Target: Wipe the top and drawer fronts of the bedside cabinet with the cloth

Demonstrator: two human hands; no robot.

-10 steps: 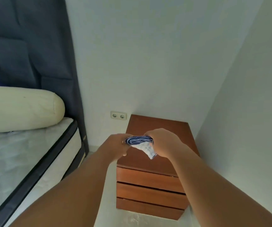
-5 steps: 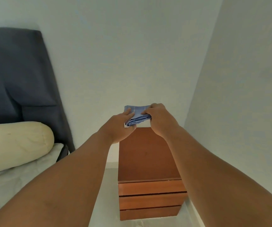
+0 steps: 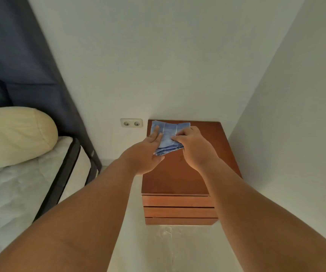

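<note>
A brown wooden bedside cabinet (image 3: 213, 158) stands in the corner, its three drawer fronts (image 3: 178, 201) shut and facing me. A folded blue cloth (image 3: 169, 135) is spread over the back left of the cabinet top. My left hand (image 3: 145, 154) holds its left side, with straight fingers on top and the thumb under the near edge. My right hand (image 3: 193, 146) pinches the cloth's right edge with curled fingers. Whether the cloth touches the wood I cannot tell.
A white wall runs close along the cabinet's right side and another behind it. A double socket (image 3: 131, 123) sits on the back wall just left of the cabinet. The bed with a cream bolster (image 3: 16, 134) and dark headboard (image 3: 20, 55) is at the left, across a narrow floor gap.
Both hands have brought the cloth down from in front of the wall to the back left of the cabinet top, and the cloth is now spread wider. The view tilted down.
</note>
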